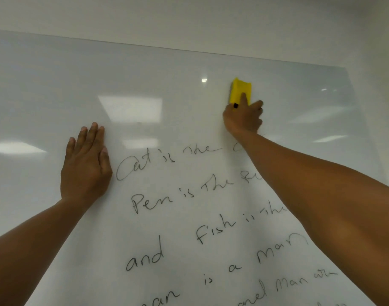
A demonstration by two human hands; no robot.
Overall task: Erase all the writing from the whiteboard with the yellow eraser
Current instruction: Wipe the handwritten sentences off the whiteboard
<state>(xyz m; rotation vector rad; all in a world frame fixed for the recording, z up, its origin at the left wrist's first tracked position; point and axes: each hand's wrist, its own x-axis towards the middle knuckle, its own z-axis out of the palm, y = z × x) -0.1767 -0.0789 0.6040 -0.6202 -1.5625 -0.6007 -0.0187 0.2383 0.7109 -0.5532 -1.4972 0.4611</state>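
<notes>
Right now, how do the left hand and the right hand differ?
The left hand lies flat, fingers straight, holding nothing; the right hand grips the yellow eraser. The left hand sits beside the writing; the right hand is above it. Both are at the whiteboard.

- Whiteboard (56,85): upper band lay bare from left edge to right, open for passage.
- Left hand (85,164): pressed flat on the board, blocking the way left of the handwriting (189,217).
- Right hand (243,119): gripped the yellow eraser (240,91) on the board; its forearm crossed and hid the line ends.
</notes>
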